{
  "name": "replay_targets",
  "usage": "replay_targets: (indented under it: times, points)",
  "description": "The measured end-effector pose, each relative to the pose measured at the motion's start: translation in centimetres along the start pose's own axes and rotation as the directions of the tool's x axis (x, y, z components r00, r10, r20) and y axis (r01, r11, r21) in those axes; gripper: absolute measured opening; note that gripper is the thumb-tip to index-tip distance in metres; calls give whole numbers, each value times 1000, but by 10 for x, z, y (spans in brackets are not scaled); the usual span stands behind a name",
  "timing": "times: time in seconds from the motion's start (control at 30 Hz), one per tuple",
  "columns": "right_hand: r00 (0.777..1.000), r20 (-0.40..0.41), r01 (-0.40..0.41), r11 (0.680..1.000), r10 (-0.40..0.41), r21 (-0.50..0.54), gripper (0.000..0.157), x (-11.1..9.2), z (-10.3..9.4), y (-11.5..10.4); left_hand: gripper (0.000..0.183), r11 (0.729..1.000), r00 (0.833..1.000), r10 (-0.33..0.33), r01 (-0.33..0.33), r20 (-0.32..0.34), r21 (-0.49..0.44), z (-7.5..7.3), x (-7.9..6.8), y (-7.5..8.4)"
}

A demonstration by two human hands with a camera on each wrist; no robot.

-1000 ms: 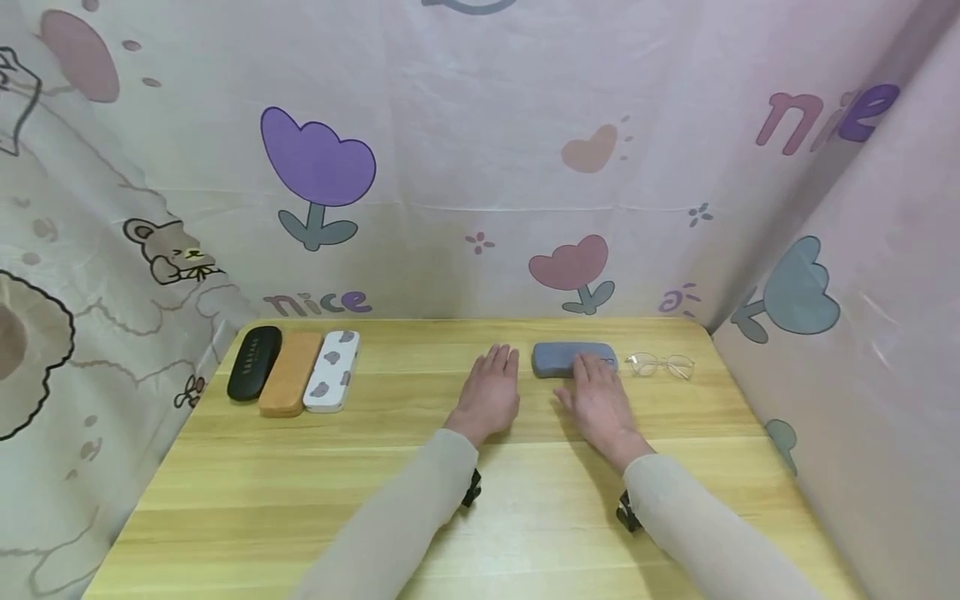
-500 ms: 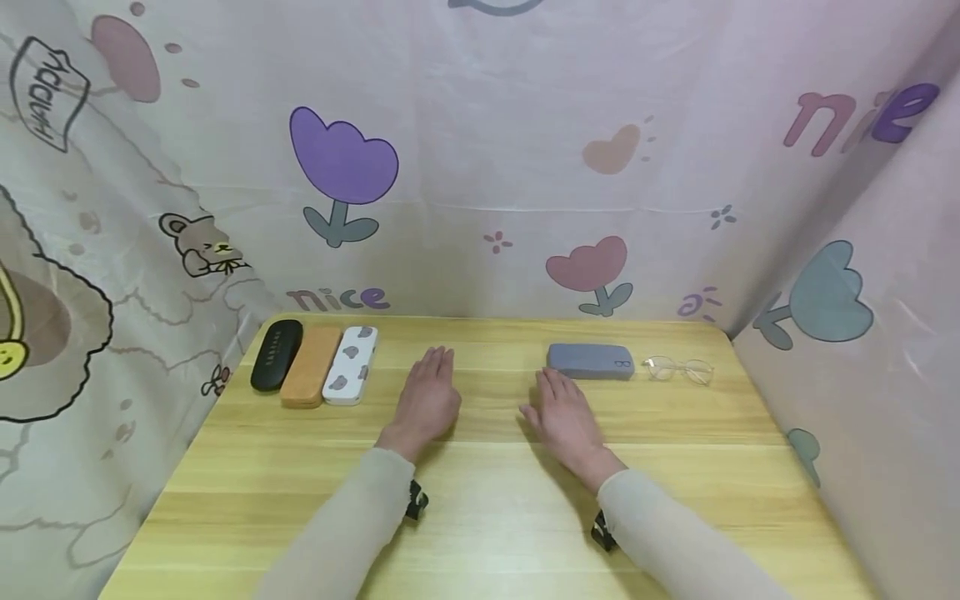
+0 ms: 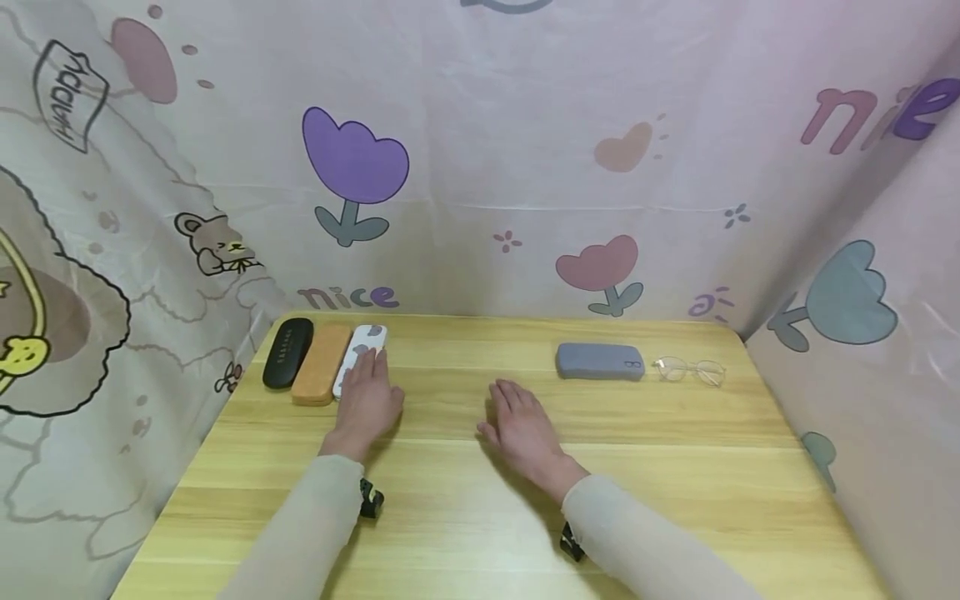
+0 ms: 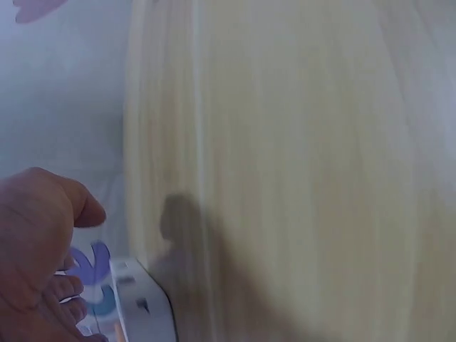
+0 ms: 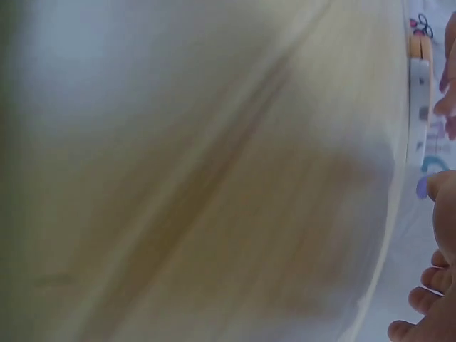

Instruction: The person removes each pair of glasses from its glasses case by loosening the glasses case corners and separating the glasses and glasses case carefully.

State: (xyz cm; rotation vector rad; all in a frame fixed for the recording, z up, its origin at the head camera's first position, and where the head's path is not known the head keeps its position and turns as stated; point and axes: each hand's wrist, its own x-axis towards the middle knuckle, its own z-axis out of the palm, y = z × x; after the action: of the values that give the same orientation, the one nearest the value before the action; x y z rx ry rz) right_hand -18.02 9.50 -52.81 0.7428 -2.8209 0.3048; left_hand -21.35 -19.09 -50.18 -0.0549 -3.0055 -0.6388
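Observation:
My left hand (image 3: 366, 404) reaches over the near part of a white glasses case with grey spots (image 3: 373, 335), its fingers extended and overlapping the case in the head view. In the left wrist view, the thumb of this hand (image 4: 35, 242) stands out above the white case (image 4: 146, 306). An orange-tan case (image 3: 321, 367) lies right beside the white one, and a black case (image 3: 288, 353) is leftmost. My right hand (image 3: 525, 433) hovers palm down over the middle of the table, fingers extended, holding nothing. A blue-grey case (image 3: 600, 361) lies behind it to the right.
Wire-framed eyeglasses (image 3: 690, 371) lie just right of the blue-grey case. The wooden table (image 3: 465, 533) ends at a printed curtain (image 3: 465, 150) behind, with more curtain along the left and right sides.
Both hands have moved left: the left from mid-table to the white case, the right away from the blue-grey case. The head view has turned slightly left. The cases and eyeglasses keep their places.

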Motion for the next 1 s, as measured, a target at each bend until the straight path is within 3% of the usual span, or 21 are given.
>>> replay_targets:
  times: [0.2,0.43,0.73,1.0]
  points:
    - [999,51,18,999,-20,35,74,8,6,-22,70,1000,1000,-18,18,22,14,3,0,-12]
    - [996,71,44,999,-46,30,71,15,12,-38,68,999,998,-42,40,50,27,7,1,-15]
    - [996,63,59,996,-64,72,70,15,16,-43,65,996,994,-71,66,84,57,7,-1,-15]
    - [991,127,23,995,-36,101,71,16,16,-43,63,998,993,-40,36,107,42,10,-6,-13]
